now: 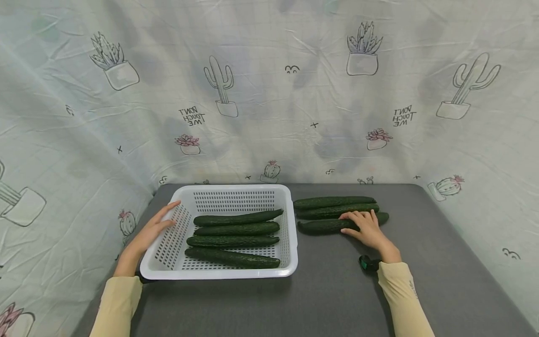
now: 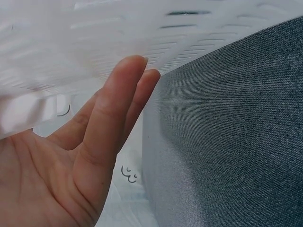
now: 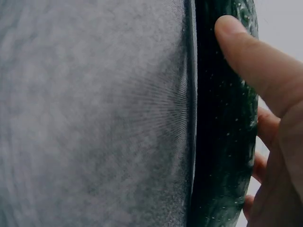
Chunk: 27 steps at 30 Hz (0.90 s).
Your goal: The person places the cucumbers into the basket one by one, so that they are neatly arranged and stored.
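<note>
Toward the left stands a white plastic basket (image 1: 219, 274) with slotted walls, several dark green cucumbers (image 1: 236, 229) lying side by side in it. My left hand (image 1: 152, 230) grips its left rim, thumb and a finger over the top. Seen in the left wrist view, other fingers (image 2: 102, 123) extend along the outside beneath the rim. On the right, my right hand (image 1: 365, 228) holds the nearest cucumber (image 1: 322, 227) of a row of three. In the right wrist view its thumb (image 3: 232, 28) presses the near side, while the other fingers reach round the far side.
Two more cucumbers, the far one (image 1: 332, 202) and the middle one (image 1: 320, 213), lie just behind the held one, close to the basket's right wall. Grey cloth covers the table (image 1: 328, 299). A curtain (image 1: 269, 93) printed with cacti hangs round the back and sides.
</note>
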{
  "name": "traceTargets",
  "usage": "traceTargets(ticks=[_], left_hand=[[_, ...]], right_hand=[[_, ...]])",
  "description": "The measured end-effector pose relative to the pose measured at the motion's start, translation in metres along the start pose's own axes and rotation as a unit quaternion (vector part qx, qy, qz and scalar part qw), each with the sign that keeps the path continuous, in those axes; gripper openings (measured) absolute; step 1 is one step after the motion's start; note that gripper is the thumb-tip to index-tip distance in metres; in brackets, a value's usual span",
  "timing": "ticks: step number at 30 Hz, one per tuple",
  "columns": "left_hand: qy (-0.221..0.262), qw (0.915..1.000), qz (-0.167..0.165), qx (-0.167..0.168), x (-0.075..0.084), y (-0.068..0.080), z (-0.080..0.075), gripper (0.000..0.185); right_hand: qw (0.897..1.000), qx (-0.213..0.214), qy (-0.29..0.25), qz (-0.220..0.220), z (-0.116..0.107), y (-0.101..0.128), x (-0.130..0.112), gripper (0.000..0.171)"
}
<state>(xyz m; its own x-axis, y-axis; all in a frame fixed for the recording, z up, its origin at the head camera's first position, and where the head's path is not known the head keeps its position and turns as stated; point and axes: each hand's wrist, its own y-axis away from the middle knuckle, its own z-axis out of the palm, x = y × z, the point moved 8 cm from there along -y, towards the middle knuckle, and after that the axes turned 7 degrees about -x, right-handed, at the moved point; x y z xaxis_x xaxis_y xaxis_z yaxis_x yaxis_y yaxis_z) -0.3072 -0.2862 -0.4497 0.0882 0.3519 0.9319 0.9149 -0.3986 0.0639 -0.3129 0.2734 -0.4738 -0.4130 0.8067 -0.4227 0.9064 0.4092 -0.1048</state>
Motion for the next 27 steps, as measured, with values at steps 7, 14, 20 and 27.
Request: traceTargets(ticks=[7, 14, 20, 27], left_hand=[[0.0, 1.0, -0.002, 0.0, 0.001, 0.0, 0.0, 0.056], [0.006, 1.0, -0.002, -0.004, 0.003, 0.0, 0.001, 0.057], [0.004, 1.0, -0.004, -0.005, 0.002, 0.0, 0.0, 0.057], [-0.001, 1.0, -0.008, -0.001, 0.002, 0.001, 0.0, 0.056]], right_hand=[[1.0, 0.006, -0.017, -0.011, 0.003, 0.001, 0.003, 0.035], [1.0, 0.005, -0.026, 0.001, 0.001, 0.0, 0.004, 0.038], [0.999, 0.021, -0.032, 0.013, -0.008, 0.0, 0.002, 0.039], [0.998, 0.045, 0.027, 0.037, -0.021, 0.0, -0.003, 0.043]])
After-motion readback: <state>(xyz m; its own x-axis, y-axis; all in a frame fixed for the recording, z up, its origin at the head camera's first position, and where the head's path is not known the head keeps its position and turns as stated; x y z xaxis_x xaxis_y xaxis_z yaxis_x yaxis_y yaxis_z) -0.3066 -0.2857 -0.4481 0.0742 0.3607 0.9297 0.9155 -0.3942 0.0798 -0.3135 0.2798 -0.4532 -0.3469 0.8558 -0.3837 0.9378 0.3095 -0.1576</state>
